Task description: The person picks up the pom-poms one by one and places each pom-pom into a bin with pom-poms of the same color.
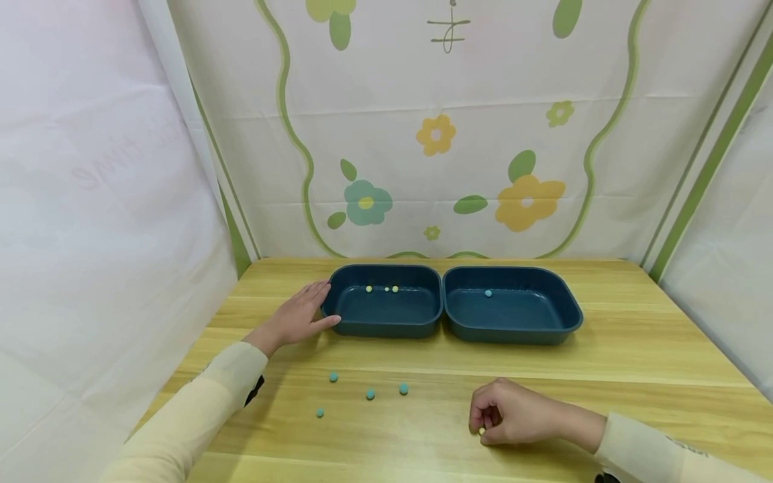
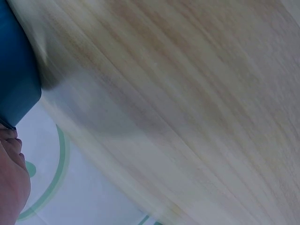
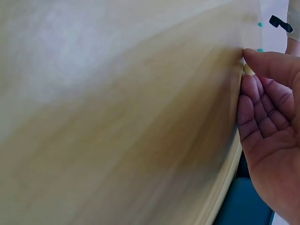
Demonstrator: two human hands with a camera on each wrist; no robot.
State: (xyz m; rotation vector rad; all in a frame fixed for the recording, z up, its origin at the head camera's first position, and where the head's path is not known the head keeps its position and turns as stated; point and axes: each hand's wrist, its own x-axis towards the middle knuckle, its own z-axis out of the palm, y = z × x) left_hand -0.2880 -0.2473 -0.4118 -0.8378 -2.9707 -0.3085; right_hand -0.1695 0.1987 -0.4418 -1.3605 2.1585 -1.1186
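Note:
My right hand [image 1: 519,412] is low over the table, its thumb and fingers pinching a small yellow ball [image 1: 482,431]. The same yellow ball [image 3: 248,70] shows between thumb and fingertips in the right wrist view. At the left end of the left dark blue tray [image 1: 386,330], my left hand [image 1: 298,315] rests against the rim with its fingers extended. Inside that tray lie two yellow balls [image 1: 369,289] and a smaller pale one [image 1: 386,290]. The right dark blue tray [image 1: 513,337] holds one blue ball [image 1: 488,294].
Several blue balls [image 1: 370,394] are scattered on the wooden table [image 1: 398,443] in front of the left tray. Both trays stand side by side near the back edge. A patterned cloth [image 1: 386,147] hangs behind, with white cloth at either side.

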